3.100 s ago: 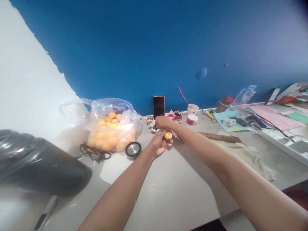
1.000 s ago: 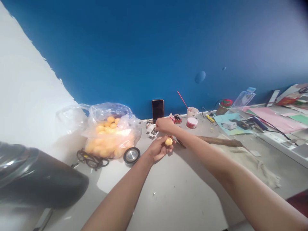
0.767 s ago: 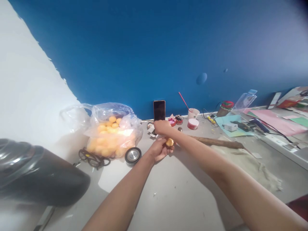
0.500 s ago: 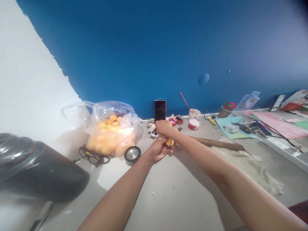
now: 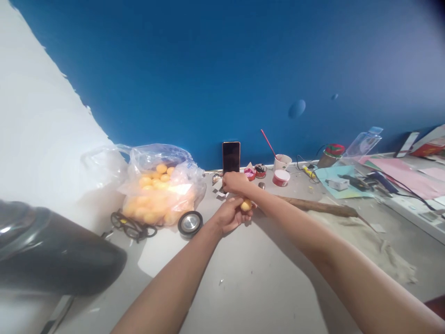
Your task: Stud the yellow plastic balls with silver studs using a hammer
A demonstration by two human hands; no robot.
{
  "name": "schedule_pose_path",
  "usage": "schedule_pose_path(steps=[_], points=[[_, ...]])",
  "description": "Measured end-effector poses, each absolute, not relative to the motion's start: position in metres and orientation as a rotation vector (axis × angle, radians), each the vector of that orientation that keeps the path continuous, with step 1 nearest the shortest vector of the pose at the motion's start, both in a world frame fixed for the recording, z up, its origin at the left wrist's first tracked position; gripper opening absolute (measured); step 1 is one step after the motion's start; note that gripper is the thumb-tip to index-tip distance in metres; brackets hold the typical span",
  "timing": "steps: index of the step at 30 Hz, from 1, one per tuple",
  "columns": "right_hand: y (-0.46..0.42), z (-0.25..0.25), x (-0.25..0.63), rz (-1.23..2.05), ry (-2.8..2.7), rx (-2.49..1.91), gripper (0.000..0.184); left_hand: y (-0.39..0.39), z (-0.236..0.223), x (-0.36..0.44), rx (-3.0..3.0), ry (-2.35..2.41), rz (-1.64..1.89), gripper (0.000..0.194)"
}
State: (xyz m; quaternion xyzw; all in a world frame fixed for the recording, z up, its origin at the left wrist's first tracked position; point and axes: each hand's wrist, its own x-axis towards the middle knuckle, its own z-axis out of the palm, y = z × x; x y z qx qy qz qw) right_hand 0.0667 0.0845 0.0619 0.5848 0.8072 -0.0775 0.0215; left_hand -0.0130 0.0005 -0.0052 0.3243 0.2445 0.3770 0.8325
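Above the middle of the table, my left hand (image 5: 229,216) has its fingers curled around a small yellow ball (image 5: 246,205). Just beyond it, my right hand (image 5: 235,182) is bent downward with its fingers drawn together. Its fingertips are beside small black-and-white checkered pieces (image 5: 219,189), and whatever they may pinch is hidden. Behind that hand, a phone (image 5: 231,157) stands upright against the blue wall. Two small red tubs, one with pink contents (image 5: 249,173) and one with dark contents (image 5: 260,170), are close to my right wrist.
At left, a clear plastic bag (image 5: 163,185) holds several similar balls, beside glasses (image 5: 132,227), a round black-rimmed lid (image 5: 190,224) and a large dark cylinder (image 5: 59,250). Rightward are a white cup (image 5: 282,162), a wooden stick (image 5: 320,207), a cloth (image 5: 365,246) and coloured papers (image 5: 406,176).
The view has shifted slightly. The ball has turned a little in my left hand, while my right hand stays by the checkered pieces.
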Motion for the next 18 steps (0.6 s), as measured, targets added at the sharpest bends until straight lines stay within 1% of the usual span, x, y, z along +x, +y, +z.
schedule_pose_path(steps=[9,18], points=[[0.081,0.068,0.079,-0.29,2.61,1.775,0.023,-0.001,-0.004,-0.017,0.662,0.505,0.805,0.024],[0.093,0.051,0.087,-0.395,2.611,1.817,0.023,0.001,-0.006,-0.014,0.641,0.538,0.799,0.024]])
